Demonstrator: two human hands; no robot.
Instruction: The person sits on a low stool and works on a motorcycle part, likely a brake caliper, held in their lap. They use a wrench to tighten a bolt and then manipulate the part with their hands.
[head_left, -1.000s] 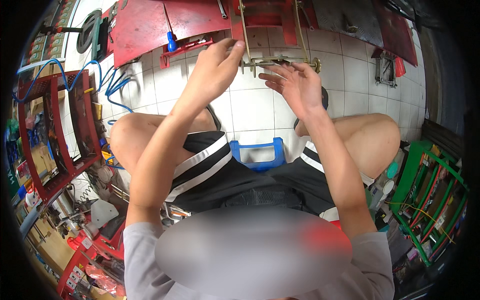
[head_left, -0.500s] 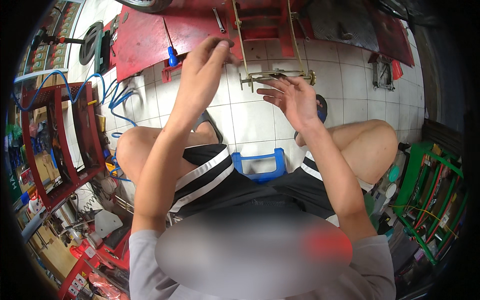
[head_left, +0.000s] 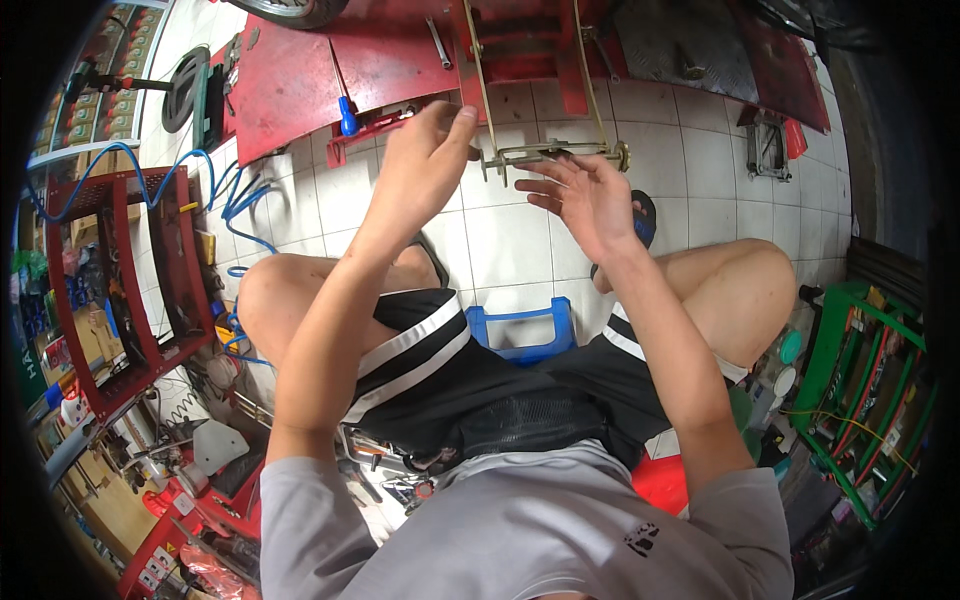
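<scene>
My left hand [head_left: 428,155] is beside the left end of a brass-coloured metal fork frame [head_left: 598,95]. Its thumb lies along the curled fingers, and whatever they may hold is hidden. A metal crossbar [head_left: 530,152] joins the two arms of the fork near its front end, with a round nut-like piece [head_left: 624,156] at the right. Under that bar my right hand [head_left: 592,200] is palm up with its fingers stretched out and apart. The upper fingertips meet or overlap the bar; whether they touch it I cannot tell.
A blue-handled screwdriver [head_left: 348,118] and a spanner [head_left: 438,42] lie on the red platform [head_left: 280,85]. Between my legs is a blue plastic stool [head_left: 518,352]. A red rack [head_left: 150,270] stands left, with a blue hose [head_left: 232,205] beside it; a green rack [head_left: 845,350] stands right.
My left hand has come down and to the right, closer to the bar's left end, and its thumb has closed toward the fingers. The right hand stays almost still.
</scene>
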